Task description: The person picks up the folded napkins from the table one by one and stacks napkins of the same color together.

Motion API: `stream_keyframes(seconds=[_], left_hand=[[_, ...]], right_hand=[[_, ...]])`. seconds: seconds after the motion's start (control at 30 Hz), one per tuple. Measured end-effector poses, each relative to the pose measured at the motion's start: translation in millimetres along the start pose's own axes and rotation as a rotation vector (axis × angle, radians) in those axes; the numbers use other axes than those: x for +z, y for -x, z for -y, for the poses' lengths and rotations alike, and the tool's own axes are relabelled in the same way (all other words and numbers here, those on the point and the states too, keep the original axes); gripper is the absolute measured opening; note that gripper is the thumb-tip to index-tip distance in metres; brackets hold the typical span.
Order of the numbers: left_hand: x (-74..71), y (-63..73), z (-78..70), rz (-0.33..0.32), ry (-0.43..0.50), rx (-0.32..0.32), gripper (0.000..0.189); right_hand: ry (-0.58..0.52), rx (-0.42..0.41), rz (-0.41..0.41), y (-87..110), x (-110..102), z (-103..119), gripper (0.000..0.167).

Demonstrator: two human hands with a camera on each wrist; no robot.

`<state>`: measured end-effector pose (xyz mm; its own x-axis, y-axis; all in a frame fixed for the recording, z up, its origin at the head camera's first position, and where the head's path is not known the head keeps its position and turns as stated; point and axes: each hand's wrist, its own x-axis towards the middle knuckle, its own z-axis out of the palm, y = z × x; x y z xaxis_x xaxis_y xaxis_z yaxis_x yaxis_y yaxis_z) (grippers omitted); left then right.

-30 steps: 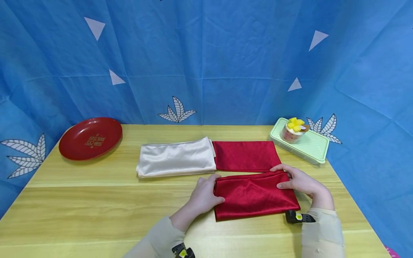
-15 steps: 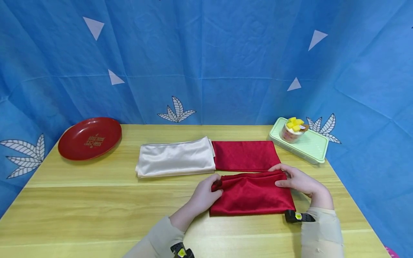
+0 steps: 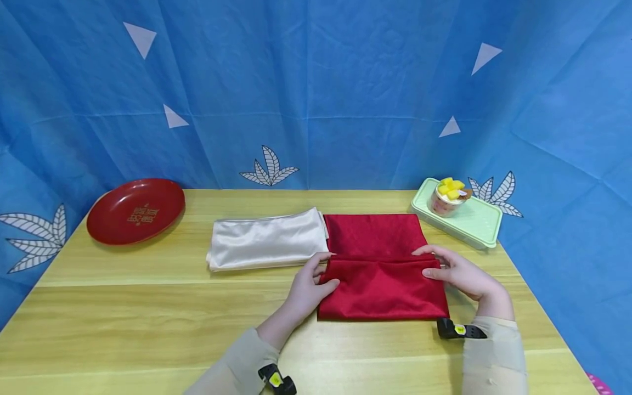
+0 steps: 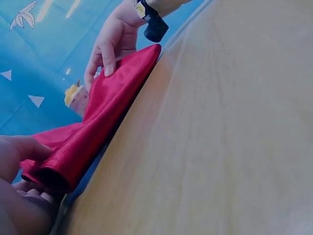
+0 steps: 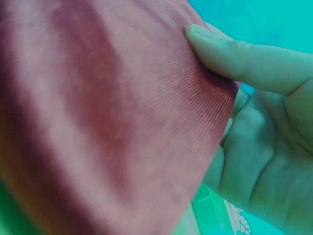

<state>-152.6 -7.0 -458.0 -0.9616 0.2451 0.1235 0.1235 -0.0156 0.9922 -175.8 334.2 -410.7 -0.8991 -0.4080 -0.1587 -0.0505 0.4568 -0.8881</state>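
A folded red satin cloth (image 3: 385,291) lies on the table in front of me. My left hand (image 3: 308,285) pinches its left end, thumb on top and fingers behind; in the left wrist view the cloth's end (image 4: 54,171) curls into an open roll between thumb and fingers. At the right end my right hand (image 3: 461,274) grips the cloth, and in the right wrist view its thumb (image 5: 230,56) presses the ribbed-looking fabric while the fingers sit behind it. Just beyond lies a second red satin section (image 3: 372,236); whether both are one piece I cannot tell.
A folded white satin cloth (image 3: 269,241) lies left of the far red section. At the back left is a red oval plate (image 3: 135,211) with gold characters. A pale green lidded box (image 3: 474,219) at the back right carries a dessert cup (image 3: 444,203) topped with yellow cubes.
Both hands stay on the near red cloth. It has shifted slightly left and away from me, its far edge now overlapping the section behind. The left hand has moved forward with it.
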Motion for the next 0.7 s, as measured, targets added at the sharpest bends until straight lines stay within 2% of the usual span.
stream_keyframes(seconds=[0.17,0.23,0.33,0.47,0.57,0.7], left_hand=[[-0.8,2.4,-25.9,-0.037,0.056,0.016,0.048],[-1.0,2.3,-31.6,-0.045,0.065,0.025,0.048],[-1.0,-1.1,-33.9,-0.061,0.061,0.038,0.047],[-0.1,-11.4,-23.6,-0.081,0.039,0.046,0.049],[0.3,-21.4,-15.1,-0.078,-0.001,0.057,0.049],[-0.4,-37.9,-18.6,-0.064,-0.09,0.08,0.047]], right_hand=[[-0.072,-0.006,-0.041,-2.0,-2,-2,0.047],[-0.116,-0.025,-0.058,-4.0,-2,-2,0.047],[-0.196,-0.041,-0.093,-7.2,0,1,0.045],[-0.266,-0.051,-0.183,-9.6,3,5,0.041],[-0.273,-0.049,-0.277,-10.8,3,10,0.041],[-0.203,-0.032,-0.404,-17.6,1,21,0.045]])
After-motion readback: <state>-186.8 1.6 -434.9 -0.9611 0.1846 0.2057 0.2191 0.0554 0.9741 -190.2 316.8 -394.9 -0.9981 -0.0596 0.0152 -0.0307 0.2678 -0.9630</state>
